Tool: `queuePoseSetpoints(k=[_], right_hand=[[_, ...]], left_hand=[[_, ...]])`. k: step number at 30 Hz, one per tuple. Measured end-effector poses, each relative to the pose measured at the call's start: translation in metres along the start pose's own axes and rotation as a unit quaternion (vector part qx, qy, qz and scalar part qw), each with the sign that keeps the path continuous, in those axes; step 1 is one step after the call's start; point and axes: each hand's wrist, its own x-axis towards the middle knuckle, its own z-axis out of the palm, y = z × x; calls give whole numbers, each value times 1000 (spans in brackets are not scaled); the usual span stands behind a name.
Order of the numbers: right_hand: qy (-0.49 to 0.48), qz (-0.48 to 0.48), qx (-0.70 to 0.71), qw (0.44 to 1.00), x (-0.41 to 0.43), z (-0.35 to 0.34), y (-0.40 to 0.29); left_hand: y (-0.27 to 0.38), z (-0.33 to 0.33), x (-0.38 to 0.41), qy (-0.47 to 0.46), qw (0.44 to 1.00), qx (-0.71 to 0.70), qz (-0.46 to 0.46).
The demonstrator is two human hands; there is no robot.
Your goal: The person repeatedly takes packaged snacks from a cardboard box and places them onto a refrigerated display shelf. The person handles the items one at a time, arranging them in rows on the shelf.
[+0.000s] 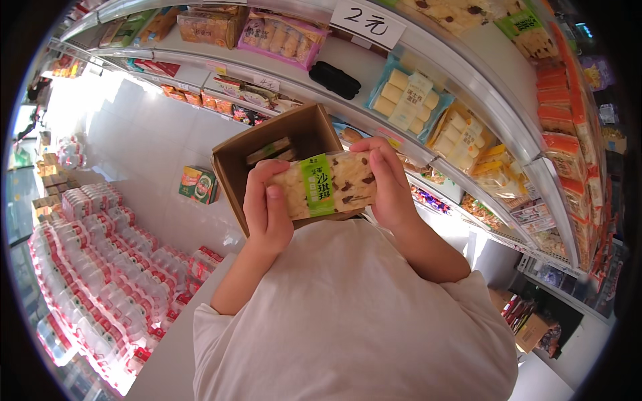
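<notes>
Between my two hands is a clear-wrapped sachima pastry pack (346, 183) with a green label and dark raisin-like bits. My left hand (268, 200) grips its left end, thumb on the front. At the right end, my right hand (388, 185) holds it by the edge. Just beyond and below the pack stands an open cardboard box (296, 125), with a few similar packs (269, 150) lying inside. The held pack and my hands hide part of the box's interior.
Shelves with pastry packs (404, 100), a black object (334, 80) and a price card (368, 22) curve across the top and right. Shrink-wrapped bottles (105, 250) are stacked at the left. A green carton (198, 184) sits on the floor (155, 135).
</notes>
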Motion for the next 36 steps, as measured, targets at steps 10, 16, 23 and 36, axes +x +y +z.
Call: queuePoseSetpoints(k=[10, 16, 23, 36], right_hand=[[91, -179, -181, 963, -36, 3, -5], [69, 54, 24, 996, -36, -29, -18], [-178, -132, -461, 859, -37, -29, -122], [137, -222, -630, 732, 18, -102, -293]], left_hand=[[-3, 8, 27, -78, 977, -135, -143], [9, 15, 31, -95, 990, -103, -5], [43, 27, 59, -231, 939, -92, 236], [41, 13, 49, -109, 971, -69, 200]])
